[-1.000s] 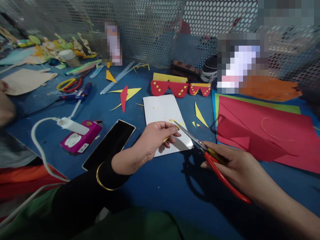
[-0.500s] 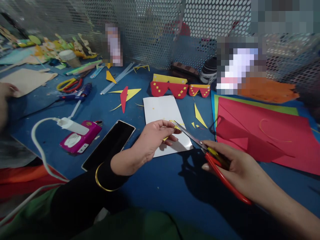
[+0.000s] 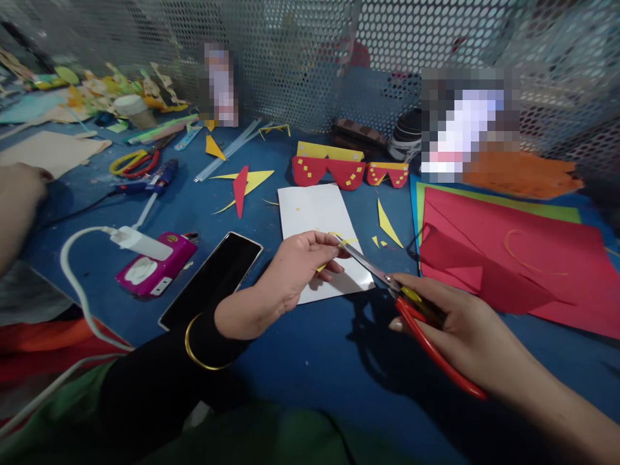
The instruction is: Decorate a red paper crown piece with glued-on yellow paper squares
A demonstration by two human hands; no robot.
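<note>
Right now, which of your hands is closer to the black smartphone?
Left. The left hand is nearer, just right of the black smartphone. The right hand, holding scissors, is farther right, beyond the white sheet.

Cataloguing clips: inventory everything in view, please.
Scissors: two, red-and-yellow, centre right and left rear
Sheet: one, white, centre
Mask cutouts: two, mostly red, behind sheet
Offcuts: several, mostly yellow, around sheet
Phone: one, black, left of sheet
Socket block: one, magenta, left of phone
Glue gun: one, blue, left rear
Stacked sheets: several, red, green, blue, right
Table: one, blue, underneath
Co-worker's hand: one, bare, left edge
Left hand: one, bare, pinching yellow strip
Right hand: one, bare, holding scissors
</note>
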